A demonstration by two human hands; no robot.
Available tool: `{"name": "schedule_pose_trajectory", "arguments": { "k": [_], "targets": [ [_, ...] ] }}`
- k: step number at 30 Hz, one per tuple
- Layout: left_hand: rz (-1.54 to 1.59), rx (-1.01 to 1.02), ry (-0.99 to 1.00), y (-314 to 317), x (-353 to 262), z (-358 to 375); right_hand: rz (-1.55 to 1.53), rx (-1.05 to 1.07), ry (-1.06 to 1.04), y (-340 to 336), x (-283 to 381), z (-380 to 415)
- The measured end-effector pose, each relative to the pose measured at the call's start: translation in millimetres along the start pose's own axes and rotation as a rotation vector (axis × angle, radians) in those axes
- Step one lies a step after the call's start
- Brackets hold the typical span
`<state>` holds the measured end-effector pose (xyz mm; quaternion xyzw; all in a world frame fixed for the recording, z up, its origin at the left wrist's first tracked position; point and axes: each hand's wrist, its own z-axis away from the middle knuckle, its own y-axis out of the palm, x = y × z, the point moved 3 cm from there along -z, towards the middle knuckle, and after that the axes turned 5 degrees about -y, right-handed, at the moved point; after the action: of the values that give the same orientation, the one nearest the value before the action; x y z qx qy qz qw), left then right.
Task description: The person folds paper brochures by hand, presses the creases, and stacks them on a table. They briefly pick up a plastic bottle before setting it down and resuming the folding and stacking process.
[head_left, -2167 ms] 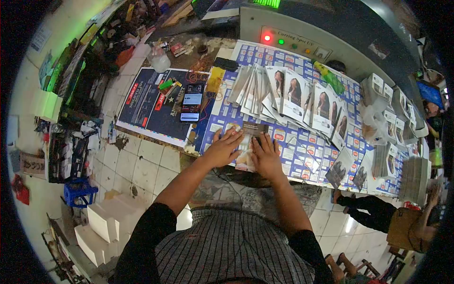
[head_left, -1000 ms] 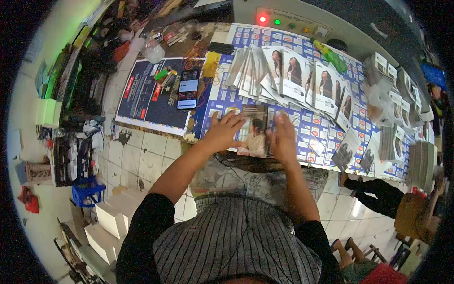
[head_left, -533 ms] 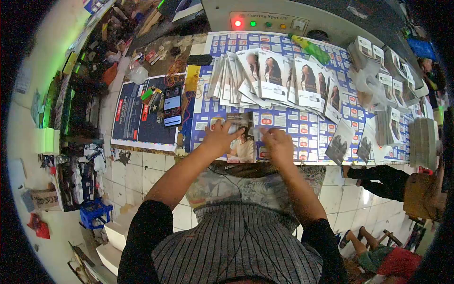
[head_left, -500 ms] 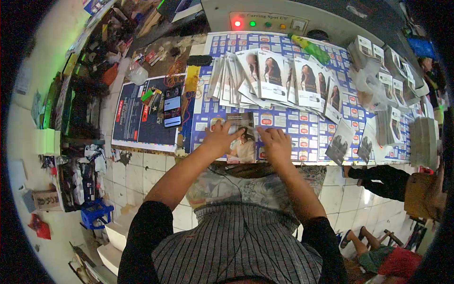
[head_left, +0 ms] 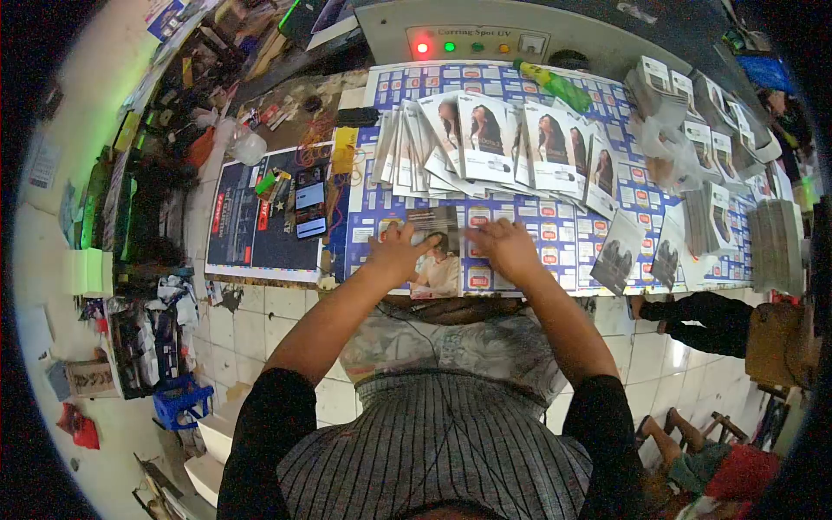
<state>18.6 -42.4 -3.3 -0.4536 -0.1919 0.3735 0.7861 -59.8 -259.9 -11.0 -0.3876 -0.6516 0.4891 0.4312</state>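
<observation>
A printed leaflet [head_left: 438, 273] with a photo of a person lies at the table's front edge, before my body. My left hand [head_left: 396, 254] rests on its left side, fingers spread, with the thumb reaching across the picture. Just right of the leaflet, my right hand [head_left: 510, 251] lies on the blue patterned sheet [head_left: 559, 230], fingers loosely bent and apart, their tips close to the leaflet's edge. Beyond both hands spreads a fanned heap of white printed cards [head_left: 485, 139]. Two greyish cards lie to the right, one of them a dark-printed card [head_left: 618, 251].
A phone [head_left: 310, 204] lies on a dark poster [head_left: 251, 212] at left. Card stacks [head_left: 715, 217] and a clear plastic bag [head_left: 663, 152] stand at right. A green bottle [head_left: 559, 85] lies at the back, before a machine panel [head_left: 477, 39]. Other people's legs [head_left: 698, 325] show at right.
The view has shifted slightly. My right hand has turned a little, its fingers lying flatter beside the leaflet. My left hand stays on the leaflet.
</observation>
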Motion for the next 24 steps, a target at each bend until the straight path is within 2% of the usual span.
{"name": "schedule_pose_trajectory", "arguments": {
  "k": [1,3,5,6,8,9,11,12,13,14,15,17,19,20,21,22,23,24],
  "targets": [
    [0.003,-0.001,0.002,1.0,0.3,-0.3,-0.026,-0.033,-0.105,8.1,6.4,15.7],
    [0.015,0.022,-0.013,-1.0,-0.7,1.0,-0.115,0.095,-0.221,-3.2,27.4,42.7],
    [0.005,0.03,-0.015,-0.5,-1.5,2.0,-0.133,0.048,-0.398,-4.4,37.4,60.4],
    [-0.007,0.03,-0.021,-2.1,-1.0,0.8,-0.124,0.042,-0.391,-5.8,33.7,62.9],
    [-0.052,-0.037,0.024,-6.8,-1.3,8.8,-0.181,0.099,-0.189,-8.4,16.3,60.4],
    [-0.089,-0.1,0.058,-12.5,-4.0,12.7,-0.245,0.06,0.031,-19.9,-1.3,58.0],
    [-0.129,-0.125,0.085,-9.7,-20.2,19.1,-0.246,-0.042,0.31,-15.0,-36.5,60.0],
    [-0.008,-0.268,0.182,-2.6,-37.0,21.5,-0.25,-0.055,0.32,-15.9,-36.3,63.0],
    [0.117,-0.41,0.28,4.7,-48.2,26.5,-0.09,-0.166,0.288,-22.7,-35.2,65.2],
    [0.108,-0.413,0.288,16.9,-53.2,31.8,0.076,-0.274,0.254,-29.3,-35.2,67.0],
    [0.005,-0.39,0.369,28.8,-61.8,38.1,0.081,-0.282,0.264,-30.6,-36.9,67.8],
    [-0.102,-0.361,0.489,39.1,-75.4,41.2,-0.142,-0.254,0.368,-28.9,-45.7,81.4],
    [0.002,-0.243,0.389,29.1,-71.0,45.6,-0.165,-0.314,0.397,-27.7,-61.6,108.9],
    [-0.009,-0.485,0.41,9.1,-66.1,54.6,-0.184,-0.409,0.518,-31.2,-69.8,125.9],
    [0.099,-0.693,0.351,-22.9,-60.8,65.4,-0.201,-0.51,0.632,-34.7,-79.3,141.5],
    [0.221,-0.898,0.301,-53.8,-55.0,77.5,-0.088,-0.563,0.716,-31.5,-95.0,163.1],
    [0.462,-1.05,0.167,-87.1,-47.4,85.6,-0.084,-0.565,0.73,-29.0,-102.8,184.0],
    [0.743,-1.156,0.153,-111.5,-38.9,82.5,-0.008,-0.582,0.929,-28.2,-110.8,207.5]
  ]
}}
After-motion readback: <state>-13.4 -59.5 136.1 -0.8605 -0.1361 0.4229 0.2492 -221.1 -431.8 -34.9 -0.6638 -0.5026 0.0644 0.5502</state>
